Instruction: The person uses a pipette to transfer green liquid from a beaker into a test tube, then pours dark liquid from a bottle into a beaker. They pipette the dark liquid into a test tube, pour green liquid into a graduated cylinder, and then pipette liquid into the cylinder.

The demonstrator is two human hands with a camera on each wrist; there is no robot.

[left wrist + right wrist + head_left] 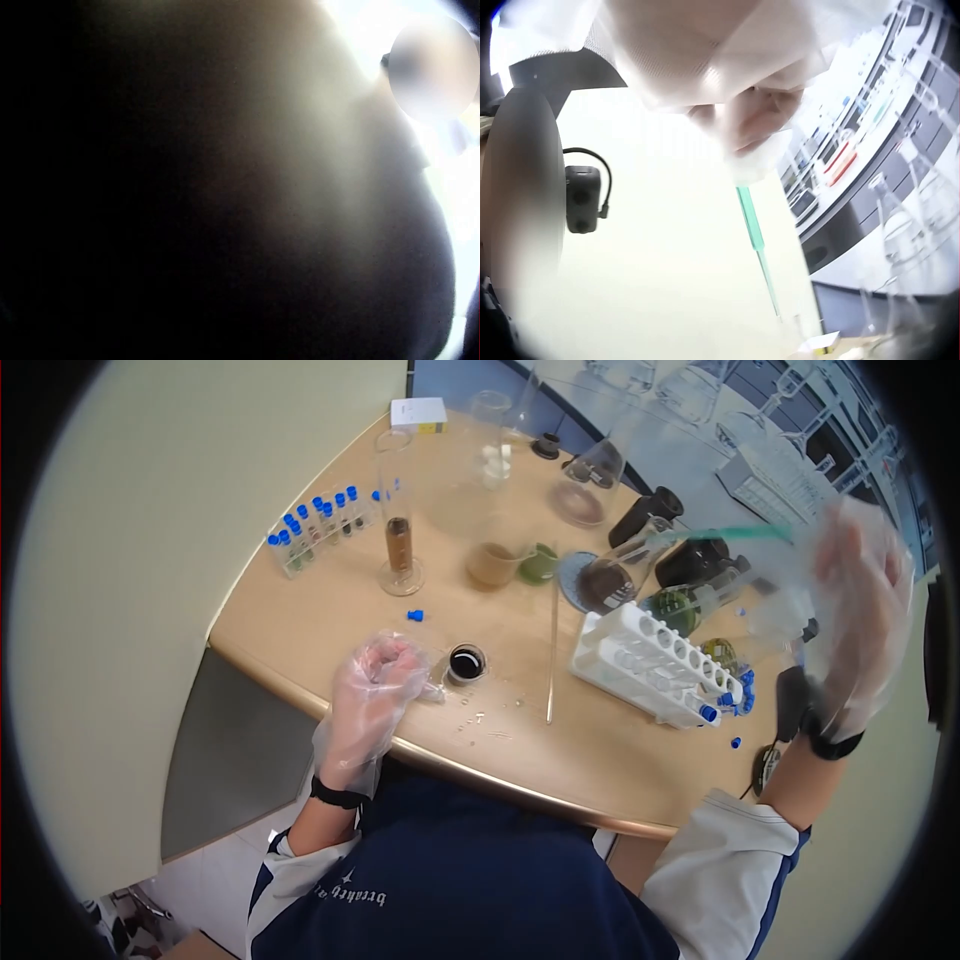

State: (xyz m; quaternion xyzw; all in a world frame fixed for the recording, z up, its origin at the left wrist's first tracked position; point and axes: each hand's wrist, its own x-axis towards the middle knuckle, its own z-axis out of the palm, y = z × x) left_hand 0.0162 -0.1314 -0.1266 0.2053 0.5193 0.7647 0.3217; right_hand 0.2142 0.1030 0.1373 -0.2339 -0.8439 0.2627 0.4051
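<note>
My left hand [375,685], in a loose clear plastic glove, rests near the table's front edge with its fingers curled together. It pinches what looks like a small clear tube [434,690], mostly hidden by the glove. Just right of it stands a small cup of dark liquid [466,663]. Raised high at the right, my gloved right hand [862,605] holds a slim green dropper [740,532]. In the right wrist view the dropper [751,221] points down, tapering to a fine tip. The left wrist view is mostly dark.
A white tube rack [650,665] stands right of centre, with a glass rod [553,660] beside it. At the back are a graduated cylinder [399,550] of brown liquid, blue-capped tubes [320,525] in a rack and several flasks and beakers. Droplets [480,718] lie near the front edge.
</note>
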